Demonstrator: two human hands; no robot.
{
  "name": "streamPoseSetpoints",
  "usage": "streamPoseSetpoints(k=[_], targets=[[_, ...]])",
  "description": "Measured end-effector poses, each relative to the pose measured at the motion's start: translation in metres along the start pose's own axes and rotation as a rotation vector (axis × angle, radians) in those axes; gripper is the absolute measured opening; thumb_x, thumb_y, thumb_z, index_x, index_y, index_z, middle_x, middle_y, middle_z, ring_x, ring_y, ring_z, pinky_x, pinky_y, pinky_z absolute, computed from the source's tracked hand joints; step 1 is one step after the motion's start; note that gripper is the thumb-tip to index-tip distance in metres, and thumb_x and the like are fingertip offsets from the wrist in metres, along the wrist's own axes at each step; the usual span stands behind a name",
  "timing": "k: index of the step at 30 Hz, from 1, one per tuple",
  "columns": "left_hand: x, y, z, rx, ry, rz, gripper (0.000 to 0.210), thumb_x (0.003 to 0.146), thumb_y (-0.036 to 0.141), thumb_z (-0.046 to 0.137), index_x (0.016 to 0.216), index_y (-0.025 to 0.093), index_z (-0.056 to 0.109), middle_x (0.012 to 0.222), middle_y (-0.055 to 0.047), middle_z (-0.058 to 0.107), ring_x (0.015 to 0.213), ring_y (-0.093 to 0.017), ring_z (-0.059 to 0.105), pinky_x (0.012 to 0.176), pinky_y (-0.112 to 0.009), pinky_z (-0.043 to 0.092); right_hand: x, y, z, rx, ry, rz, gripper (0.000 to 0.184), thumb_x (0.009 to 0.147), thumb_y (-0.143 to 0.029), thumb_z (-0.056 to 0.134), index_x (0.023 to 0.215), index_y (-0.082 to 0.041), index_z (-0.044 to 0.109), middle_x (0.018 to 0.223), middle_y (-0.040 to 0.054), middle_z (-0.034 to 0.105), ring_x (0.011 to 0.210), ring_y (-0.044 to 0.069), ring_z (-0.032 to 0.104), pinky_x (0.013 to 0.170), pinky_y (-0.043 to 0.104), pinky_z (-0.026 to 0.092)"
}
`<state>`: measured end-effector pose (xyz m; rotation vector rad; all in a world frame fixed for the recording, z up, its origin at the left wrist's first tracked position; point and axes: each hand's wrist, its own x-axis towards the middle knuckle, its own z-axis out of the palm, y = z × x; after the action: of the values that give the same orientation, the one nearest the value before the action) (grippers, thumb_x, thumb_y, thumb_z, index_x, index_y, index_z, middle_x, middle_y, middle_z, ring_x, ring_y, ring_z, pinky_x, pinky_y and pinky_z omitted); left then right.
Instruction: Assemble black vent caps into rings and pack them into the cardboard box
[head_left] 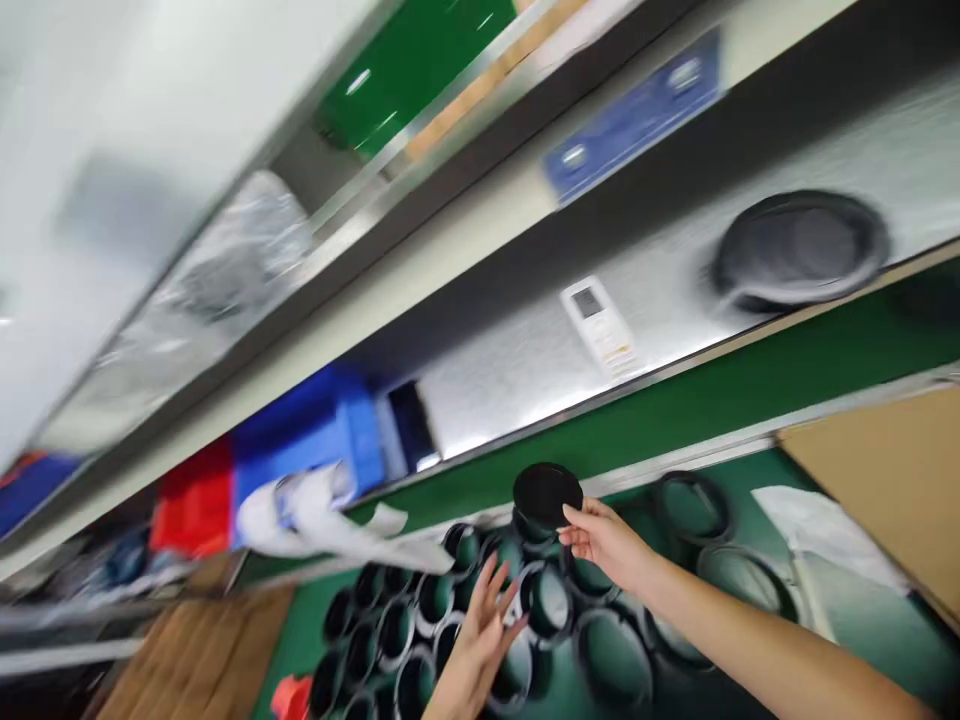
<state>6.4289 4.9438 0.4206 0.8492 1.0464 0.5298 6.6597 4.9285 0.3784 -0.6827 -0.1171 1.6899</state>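
Between the thumb and fingers of my right hand [604,545] is a round black disc [547,493], held up near the back edge of the green work surface. My left hand [480,640] hovers over the rings with its fingers spread and nothing in them. Under and around both hands lie several black and silver-grey rings [615,655], packed close together on the green mat. Blur hides the finer detail of the disc and the rings.
On the metal shelf are a white remote control [600,328], a large black round part [802,248], a dark phone-like object [414,425], a blue bin [307,430] and a red bin [196,500]. A white roll [300,510] hangs there. Cardboard [885,480] lies at right.
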Motion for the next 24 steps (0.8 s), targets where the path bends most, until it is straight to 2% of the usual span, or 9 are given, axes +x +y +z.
streamPoseSetpoints(k=[3, 5, 7, 9, 11, 13, 14, 17, 24], targets=[[-0.037, -0.014, -0.02, -0.233, -0.059, 0.168, 0.094, 0.058, 0.07, 0.08, 0.138, 0.029, 0.051, 0.156, -0.01, 0.041, 0.149, -0.04, 0.023, 0.117, -0.056, 0.029, -0.047, 0.08, 0.054, -0.061, -0.117, 0.185, 0.057, 0.06, -0.051, 0.09, 0.081, -0.019, 0.049, 0.075, 0.0023, 0.07, 0.066, 0.012, 0.068, 0.049, 0.015, 0.048], [-0.045, -0.013, -0.031, -0.371, -0.147, 0.14, 0.093, 0.063, 0.079, 0.068, 0.133, 0.02, 0.056, 0.148, -0.016, 0.05, 0.146, -0.042, 0.029, 0.116, -0.058, 0.03, -0.075, 0.117, 0.082, -0.161, -0.185, 0.301, 0.057, 0.066, -0.059, 0.084, 0.089, -0.018, 0.053, 0.081, 0.0046, 0.071, 0.068, 0.013, 0.069, 0.05, 0.017, 0.049], [-0.057, -0.009, -0.046, -0.488, -0.234, 0.103, 0.087, 0.07, 0.081, 0.059, 0.13, 0.018, 0.059, 0.143, -0.016, 0.055, 0.143, -0.042, 0.034, 0.114, -0.059, 0.032, -0.097, 0.138, 0.102, -0.405, -0.337, 0.398, 0.058, 0.078, -0.071, 0.066, 0.092, -0.016, 0.056, 0.083, 0.0088, 0.072, 0.062, 0.015, 0.068, 0.046, 0.021, 0.047], [-0.077, -0.007, -0.064, -0.579, -0.294, 0.082, 0.081, 0.076, 0.079, 0.053, 0.128, 0.017, 0.06, 0.138, -0.016, 0.059, 0.14, -0.04, 0.039, 0.113, -0.058, 0.034, -0.113, 0.147, 0.116, -0.788, -0.446, 0.241, 0.06, 0.089, -0.073, 0.048, 0.093, -0.015, 0.063, 0.082, 0.0111, 0.071, 0.061, 0.018, 0.066, 0.048, 0.026, 0.049], [-0.1, -0.01, -0.085, -0.645, -0.327, 0.072, 0.076, 0.081, 0.075, 0.052, 0.126, 0.016, 0.061, 0.134, -0.016, 0.063, 0.136, -0.038, 0.045, 0.112, -0.057, 0.035, -0.119, 0.15, 0.127, -1.203, -0.379, -0.244, 0.054, 0.094, -0.065, 0.044, 0.105, -0.019, 0.069, 0.101, 0.0138, 0.07, 0.087, 0.024, 0.068, 0.071, 0.038, 0.057], [-0.122, -0.016, -0.105, -0.694, -0.367, 0.047, 0.074, 0.082, 0.075, 0.052, 0.127, 0.017, 0.061, 0.131, -0.015, 0.064, 0.131, -0.038, 0.05, 0.111, -0.058, 0.035, -0.116, 0.158, 0.134, -1.509, -0.218, -0.718, 0.043, 0.096, -0.056, 0.047, 0.121, -0.028, 0.069, 0.131, 0.0125, 0.058, 0.123, 0.032, 0.051, 0.102, 0.054, 0.046], [-0.131, -0.021, -0.114, -0.712, -0.391, 0.027, 0.074, 0.082, 0.076, 0.051, 0.127, 0.018, 0.061, 0.13, -0.015, 0.065, 0.128, -0.038, 0.052, 0.11, -0.06, 0.036, -0.113, 0.164, 0.137, -1.61, -0.171, -0.838, 0.04, 0.097, -0.052, 0.047, 0.126, -0.033, 0.067, 0.142, 0.0106, 0.05, 0.133, 0.034, 0.04, 0.11, 0.059, 0.037], [-0.15, -0.034, -0.138, -0.715, -0.449, -0.023, 0.073, 0.082, 0.077, 0.051, 0.127, 0.02, 0.061, 0.127, -0.016, 0.066, 0.12, -0.039, 0.058, 0.105, -0.066, 0.037, -0.105, 0.192, 0.144, -1.725, -0.173, -0.838, 0.038, 0.1, -0.046, 0.041, 0.128, -0.037, 0.065, 0.148, 0.0077, 0.041, 0.139, 0.032, 0.027, 0.114, 0.061, 0.031], [-0.177, -0.051, -0.168, -0.698, -0.564, -0.069, 0.082, 0.079, 0.081, 0.047, 0.133, 0.02, 0.057, 0.132, -0.021, 0.061, 0.122, -0.044, 0.056, 0.101, -0.073, 0.037, -0.124, 0.237, 0.17, -1.528, -0.214, -0.662, 0.054, 0.102, -0.055, 0.029, 0.106, -0.027, 0.075, 0.139, 0.0095, 0.05, 0.136, 0.029, 0.033, 0.117, 0.057, 0.029]])
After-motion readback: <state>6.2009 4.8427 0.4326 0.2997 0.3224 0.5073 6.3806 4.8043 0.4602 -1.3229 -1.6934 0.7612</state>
